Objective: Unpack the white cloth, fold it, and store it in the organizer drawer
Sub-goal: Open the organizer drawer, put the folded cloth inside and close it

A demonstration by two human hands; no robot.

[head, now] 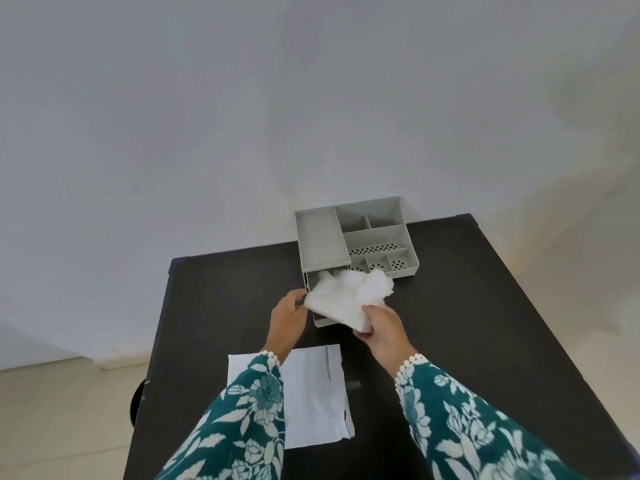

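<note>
Head view. The cloth is held above the open drawer of the organizer, not yet inside it. The left hand pinches the cloth's left corner, fingers closed on it; the right hand grips the near right edge, fingers clamped on the fabric.

Risks, as judged: the far part of the cloth is bunched and loose, so it may spill over the drawer's sides and jam when the drawer is pushed shut. The fold looks uneven and could open if either grip slackens. A push on the light organizer could slide it along the surface.

Materials: the cloth is thin, soft and white, flat near the hands and crumpled beyond. The organizer is rigid grey plastic, boxy, with perforated compartment floors. The surface is dark, matte and flat. A flat white wrapper lies near the person.
</note>
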